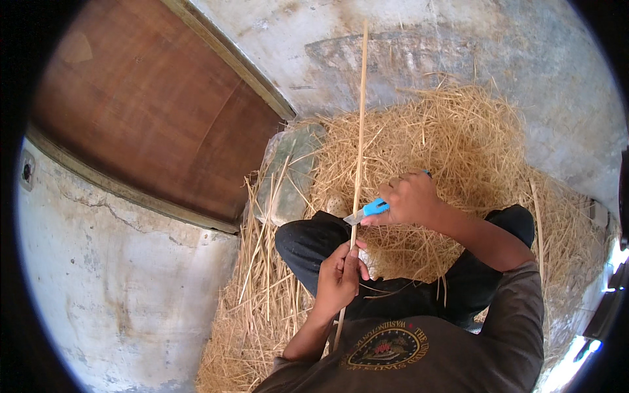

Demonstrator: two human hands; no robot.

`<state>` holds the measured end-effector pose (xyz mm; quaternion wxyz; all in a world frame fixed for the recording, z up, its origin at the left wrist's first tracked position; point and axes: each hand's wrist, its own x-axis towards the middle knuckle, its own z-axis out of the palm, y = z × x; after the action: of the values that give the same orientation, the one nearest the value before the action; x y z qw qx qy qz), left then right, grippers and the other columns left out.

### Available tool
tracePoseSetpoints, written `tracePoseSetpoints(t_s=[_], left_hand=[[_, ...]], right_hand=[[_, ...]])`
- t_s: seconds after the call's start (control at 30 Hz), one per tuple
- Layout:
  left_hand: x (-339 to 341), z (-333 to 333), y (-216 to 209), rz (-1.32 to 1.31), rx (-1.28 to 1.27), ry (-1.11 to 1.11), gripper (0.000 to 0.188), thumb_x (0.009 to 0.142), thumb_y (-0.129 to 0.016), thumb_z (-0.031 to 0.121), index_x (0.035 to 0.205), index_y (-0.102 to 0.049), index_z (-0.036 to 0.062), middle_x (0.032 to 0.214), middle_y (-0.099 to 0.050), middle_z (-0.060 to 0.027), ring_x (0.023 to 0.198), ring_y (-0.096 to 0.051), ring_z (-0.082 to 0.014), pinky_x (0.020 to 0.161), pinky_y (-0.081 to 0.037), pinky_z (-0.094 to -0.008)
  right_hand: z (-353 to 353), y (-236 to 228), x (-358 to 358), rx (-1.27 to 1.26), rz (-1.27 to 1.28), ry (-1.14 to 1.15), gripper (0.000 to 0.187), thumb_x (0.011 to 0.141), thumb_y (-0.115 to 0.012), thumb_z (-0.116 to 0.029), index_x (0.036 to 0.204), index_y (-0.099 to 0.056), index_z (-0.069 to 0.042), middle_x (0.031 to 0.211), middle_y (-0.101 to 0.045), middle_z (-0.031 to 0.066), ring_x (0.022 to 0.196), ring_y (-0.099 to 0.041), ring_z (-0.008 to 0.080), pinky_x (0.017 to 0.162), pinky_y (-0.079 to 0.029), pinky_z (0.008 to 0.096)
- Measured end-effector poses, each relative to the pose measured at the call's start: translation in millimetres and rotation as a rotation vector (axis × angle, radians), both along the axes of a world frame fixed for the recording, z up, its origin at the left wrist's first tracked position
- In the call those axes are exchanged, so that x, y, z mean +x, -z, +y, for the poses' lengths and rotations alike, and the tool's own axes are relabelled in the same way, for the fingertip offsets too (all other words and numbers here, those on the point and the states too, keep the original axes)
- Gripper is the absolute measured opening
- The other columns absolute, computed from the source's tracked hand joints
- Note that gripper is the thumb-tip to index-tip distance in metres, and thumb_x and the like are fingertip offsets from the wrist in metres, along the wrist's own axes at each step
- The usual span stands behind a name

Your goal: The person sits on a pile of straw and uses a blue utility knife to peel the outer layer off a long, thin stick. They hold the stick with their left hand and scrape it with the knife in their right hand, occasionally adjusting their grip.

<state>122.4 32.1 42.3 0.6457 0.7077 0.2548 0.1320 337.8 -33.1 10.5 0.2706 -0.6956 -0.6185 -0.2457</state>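
Two bare hands are working in my view, and I am following them from a distance. The left hand (pixel 341 275) is pinching a long, thin, pale strip (pixel 361 118) between thumb and fingers; the right hand (pixel 407 198) is gripping a blue-handled knife (pixel 377 207), its fingers wrapped round the handle. The strip is running far up past both hands toward the wall (pixel 557 78), and its lower end is passing below the left hand, over the dark shirt (pixel 452 354). Just above the left hand, the blade is lying across the strip, apparently touching; I am not managing to tell whether it is biting in. I am judging the strip to be light and dry, fairly stiff but springy at its free upper end, and liable to splinter along its edges. I am favouring a hold just below the blade, fingertips clear of the edge, since holding lower would be letting the strip flex. The knife is looking light and perhaps smooth, so I am favouring the handle, well back from the blade. Beyond the right hand, loose straw (pixel 419 144) is spreading up against the wall.
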Motion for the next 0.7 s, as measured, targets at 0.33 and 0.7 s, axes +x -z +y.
tracePoseSetpoints(t_s=[0.33,0.7], left_hand=[[4,2,4,0.089,0.006,0.052,0.023,0.101,-0.039,0.012,0.114,-0.053,-0.0007,0.060,-0.053,-0.0013,0.056,-0.052,-0.0062,0.052,-0.039,-0.0209],[-24,25,-9,0.048,-0.140,-0.148,0.029,0.100,-0.044,0.020,0.120,-0.055,0.0030,0.057,-0.052,0.0003,0.038,-0.038,-0.0030,0.036,-0.028,-0.0189]], right_hand=[[12,25,65,0.038,-0.111,0.032,0.073,0.061,-0.055,-0.082,0.052,-0.052,-0.010,0.044,-0.049,0.0044,0.039,-0.052,0.0200,0.043,-0.041,0.0340],[7,-5,91,0.054,0.359,0.302,0.057,0.084,-0.052,-0.061,0.069,-0.063,-0.007,0.050,-0.054,0.0086,0.044,-0.056,0.0223,0.047,-0.045,0.0364]])
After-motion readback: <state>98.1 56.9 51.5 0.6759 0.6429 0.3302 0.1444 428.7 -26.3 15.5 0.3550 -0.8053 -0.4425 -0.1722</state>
